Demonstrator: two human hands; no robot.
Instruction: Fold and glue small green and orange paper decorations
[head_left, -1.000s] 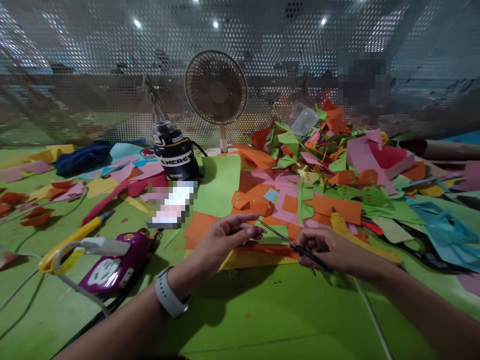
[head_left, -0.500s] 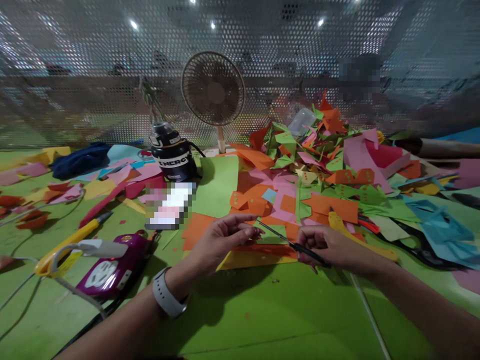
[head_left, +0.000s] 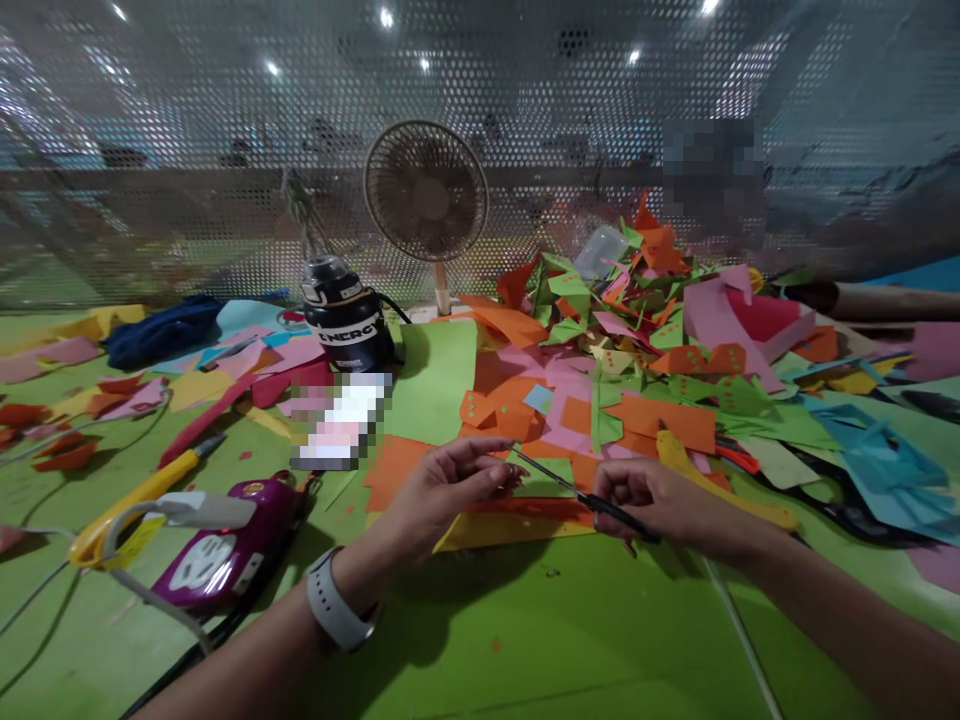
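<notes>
My right hand (head_left: pixel 637 498) is wrapped round black-handled scissors (head_left: pixel 611 513), seen nearly edge-on. Their thin metal blades point up and left, and the tip meets the index fingertip of my left hand (head_left: pixel 454 485). My left hand is half curled, with the thumb against the other fingertips; anything small between them is too small to make out. Beneath both hands lie a green paper piece (head_left: pixel 544 478), orange sheets (head_left: pixel 386 470) and a yellow sheet (head_left: pixel 480 530). A pale watch (head_left: pixel 334 605) is on my left wrist.
A heap of cut coloured paper (head_left: pixel 652 290) stands at the back right, near a desk fan (head_left: pixel 427 195). To the left are a black bottle (head_left: pixel 349 325), a blurred-out phone (head_left: pixel 345 420), a yellow-handled tool (head_left: pixel 150 490) and a purple device (head_left: pixel 225 545) with cables. A yellow-handled cutter (head_left: pixel 720 485) lies right.
The camera view has tilted slightly, so the scene sits a little lower. Both hands and the scissors keep nearly the same pose.
</notes>
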